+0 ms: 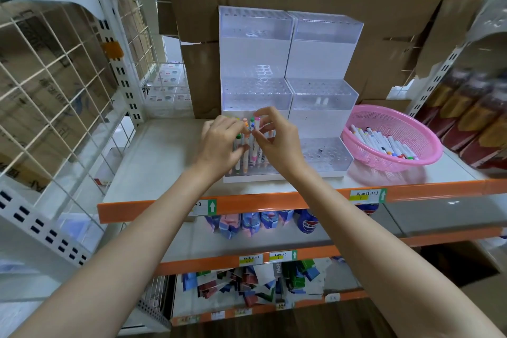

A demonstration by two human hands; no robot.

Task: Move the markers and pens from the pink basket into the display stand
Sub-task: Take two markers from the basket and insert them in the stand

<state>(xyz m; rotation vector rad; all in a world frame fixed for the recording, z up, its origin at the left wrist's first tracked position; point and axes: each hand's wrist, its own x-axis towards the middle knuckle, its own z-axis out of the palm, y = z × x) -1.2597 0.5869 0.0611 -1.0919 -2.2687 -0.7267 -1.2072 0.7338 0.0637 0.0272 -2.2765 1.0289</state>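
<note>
Single head-worn view, wide-angle, looking forward and down. Facing the shelf (164,145) square on, with the stand (323,68) dead ahead, just above centre. Close in, at arm's reach: forearms coming up from both bottom corners, left hand (219,143) and right hand (277,140) meeting mid-frame. Basket (428,129) caught off to the right, wire grid (55,63) bowing along the left edge. Tilted down enough to take in lower shelves (192,241) under the orange lip (274,202).
</note>
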